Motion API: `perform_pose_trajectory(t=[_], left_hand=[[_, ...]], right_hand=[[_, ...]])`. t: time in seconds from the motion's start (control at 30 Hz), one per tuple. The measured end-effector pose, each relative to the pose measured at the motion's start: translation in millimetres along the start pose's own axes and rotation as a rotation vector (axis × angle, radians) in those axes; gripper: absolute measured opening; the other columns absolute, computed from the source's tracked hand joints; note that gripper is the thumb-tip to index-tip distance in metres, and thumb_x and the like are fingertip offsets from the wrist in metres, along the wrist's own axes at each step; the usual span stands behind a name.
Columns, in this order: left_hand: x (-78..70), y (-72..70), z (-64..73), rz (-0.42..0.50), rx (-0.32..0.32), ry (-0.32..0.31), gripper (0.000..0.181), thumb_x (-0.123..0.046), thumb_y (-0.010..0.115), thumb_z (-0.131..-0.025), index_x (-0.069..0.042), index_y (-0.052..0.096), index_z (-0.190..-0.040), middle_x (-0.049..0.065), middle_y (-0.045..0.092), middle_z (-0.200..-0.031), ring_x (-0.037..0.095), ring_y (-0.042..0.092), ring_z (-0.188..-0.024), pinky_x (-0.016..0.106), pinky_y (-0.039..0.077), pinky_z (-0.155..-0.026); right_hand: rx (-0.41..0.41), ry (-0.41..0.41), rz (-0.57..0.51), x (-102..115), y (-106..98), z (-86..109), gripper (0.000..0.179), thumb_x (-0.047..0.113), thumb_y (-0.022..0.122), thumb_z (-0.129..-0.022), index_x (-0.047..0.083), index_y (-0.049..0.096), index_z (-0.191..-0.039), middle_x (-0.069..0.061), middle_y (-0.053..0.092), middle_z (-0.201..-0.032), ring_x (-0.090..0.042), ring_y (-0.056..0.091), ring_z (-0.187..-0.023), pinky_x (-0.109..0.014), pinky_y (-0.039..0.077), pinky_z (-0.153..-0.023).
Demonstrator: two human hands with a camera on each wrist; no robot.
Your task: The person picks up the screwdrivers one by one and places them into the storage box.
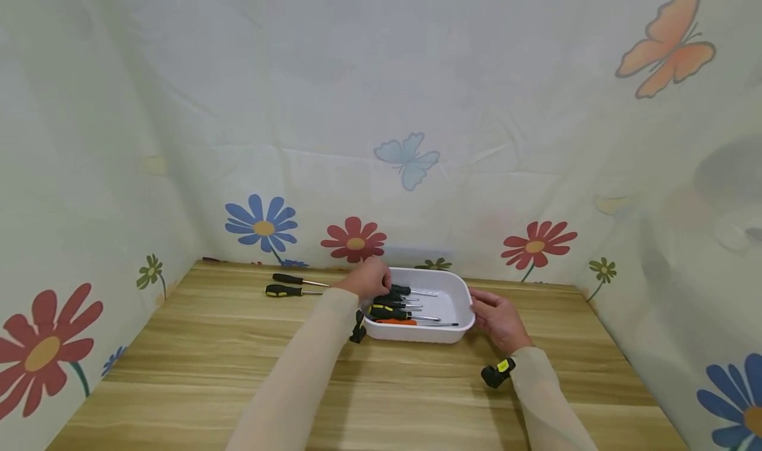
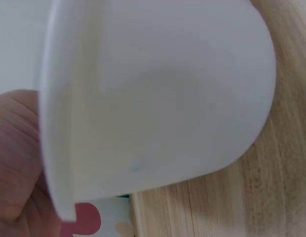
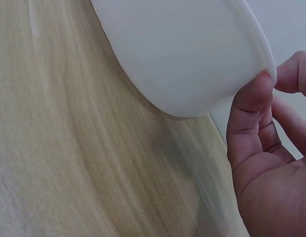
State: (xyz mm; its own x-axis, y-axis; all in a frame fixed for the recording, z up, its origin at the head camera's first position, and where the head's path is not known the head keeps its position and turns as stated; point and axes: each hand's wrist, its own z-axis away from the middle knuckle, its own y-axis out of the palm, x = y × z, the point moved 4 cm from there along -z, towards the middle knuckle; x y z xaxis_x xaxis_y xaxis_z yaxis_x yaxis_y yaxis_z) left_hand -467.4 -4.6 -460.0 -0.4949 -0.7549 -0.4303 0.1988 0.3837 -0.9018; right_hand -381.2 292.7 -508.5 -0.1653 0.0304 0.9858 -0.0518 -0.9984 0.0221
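Note:
A white plastic tray point(image 1: 417, 333) sits on the wooden table, holding several screwdrivers. Most have black handles at the left and shafts pointing right; nearest the front lies an orange-handled screwdriver point(image 1: 397, 322). My left hand point(image 1: 370, 278) reaches over the tray's left rim, fingers bent down beside the handle end of a black screwdriver point(image 1: 401, 290). I cannot tell whether the fingers hold it. In the left wrist view, the tray wall hides those fingertips. My right hand point(image 3: 271, 148) pinches the tray's right rim between thumb and fingers.
Left of the tray, two more screwdrivers lie on the table: a slim black one point(image 1: 288, 278) and a black-and-yellow one point(image 1: 284, 291), the latter partly behind the left forearm. A flower-printed cloth point(image 1: 297, 107) hangs behind the table and along both sides.

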Motion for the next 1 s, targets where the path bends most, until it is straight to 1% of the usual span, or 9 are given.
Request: perform_pose_trajectory(t=[0.03, 0.17, 0.4, 0.53, 0.7, 0.87, 1.0], left_hand=[[-1.2, 0.9, -0.3, -0.025, 0.006, 0.009, 0.017, -0.009, 0.078, -0.089, -0.013, 0.075, -0.073, -0.005, 0.065, -0.072, 0.013, 0.057, -0.075, 0.027, 0.052, -0.073], [-5.7, 2.5, -0.8, -0.069, 0.029, 0.011, 0.018, -0.007, 0.077, -0.09, -0.01, 0.075, -0.072, -0.005, 0.063, -0.069, 0.014, 0.056, -0.073, 0.028, 0.05, -0.072], [-12.7, 1.5, -0.4, -0.146, 0.056, -0.011, 0.017, -0.008, 0.078, -0.089, -0.012, 0.075, -0.073, -0.004, 0.064, -0.069, 0.014, 0.058, -0.071, 0.027, 0.052, -0.073], [-16.0, 0.2, -0.1, -0.183, 0.059, 0.001, 0.017, -0.007, 0.078, -0.089, -0.012, 0.075, -0.072, -0.004, 0.065, -0.068, 0.014, 0.058, -0.07, 0.028, 0.053, -0.073], [-17.0, -1.0, 0.9, -0.188, 0.06, -0.004, 0.022, -0.008, 0.078, -0.089, -0.014, 0.072, -0.069, -0.004, 0.064, -0.067, 0.014, 0.058, -0.069, 0.028, 0.053, -0.072], [-14.7, -0.9, 1.1, -0.172, 0.056, -0.002, 0.022, -0.01, 0.08, -0.088, -0.015, 0.072, -0.069, -0.004, 0.065, -0.068, 0.014, 0.059, -0.069, 0.027, 0.055, -0.071], [-12.9, -0.8, 2.1, -0.152, 0.06, -0.001, 0.019, -0.011, 0.08, -0.089, -0.016, 0.074, -0.072, -0.005, 0.066, -0.07, 0.014, 0.06, -0.07, 0.027, 0.055, -0.073]], right_hand=[[0.008, -0.005, 0.001, 0, 0, 0.2, 0.046, 0.013, 0.064, -0.102, 0.003, 0.054, -0.146, -0.016, 0.061, -0.143, -0.016, 0.069, -0.094, -0.026, 0.061, -0.082], [0.009, -0.012, -0.004, 1, 1, 0.4, 0.046, 0.011, 0.063, -0.102, 0.002, 0.054, -0.146, -0.018, 0.06, -0.144, -0.016, 0.069, -0.094, -0.026, 0.061, -0.081], [0.007, -0.007, -0.008, 2, 2, 0.2, 0.045, 0.012, 0.063, -0.102, 0.003, 0.055, -0.146, -0.016, 0.06, -0.144, -0.016, 0.069, -0.095, -0.025, 0.06, -0.082], [0.013, -0.006, -0.008, 3, 2, 1.0, 0.046, 0.013, 0.063, -0.103, 0.004, 0.054, -0.147, -0.016, 0.06, -0.145, -0.017, 0.069, -0.097, -0.026, 0.06, -0.084], [0.012, -0.011, -0.011, 2, 2, 0.8, 0.046, 0.012, 0.063, -0.102, 0.002, 0.054, -0.146, -0.014, 0.063, -0.141, -0.017, 0.07, -0.097, -0.027, 0.061, -0.084], [0.023, -0.019, -0.031, 0, 0, -0.9, 0.047, 0.01, 0.063, -0.102, -0.001, 0.053, -0.146, -0.008, 0.07, -0.13, -0.014, 0.071, -0.096, -0.026, 0.061, -0.082], [0.026, -0.013, -0.025, -2, -1, -0.9, 0.047, 0.011, 0.064, -0.102, 0.001, 0.054, -0.146, -0.009, 0.068, -0.133, -0.015, 0.07, -0.098, -0.025, 0.061, -0.082]])
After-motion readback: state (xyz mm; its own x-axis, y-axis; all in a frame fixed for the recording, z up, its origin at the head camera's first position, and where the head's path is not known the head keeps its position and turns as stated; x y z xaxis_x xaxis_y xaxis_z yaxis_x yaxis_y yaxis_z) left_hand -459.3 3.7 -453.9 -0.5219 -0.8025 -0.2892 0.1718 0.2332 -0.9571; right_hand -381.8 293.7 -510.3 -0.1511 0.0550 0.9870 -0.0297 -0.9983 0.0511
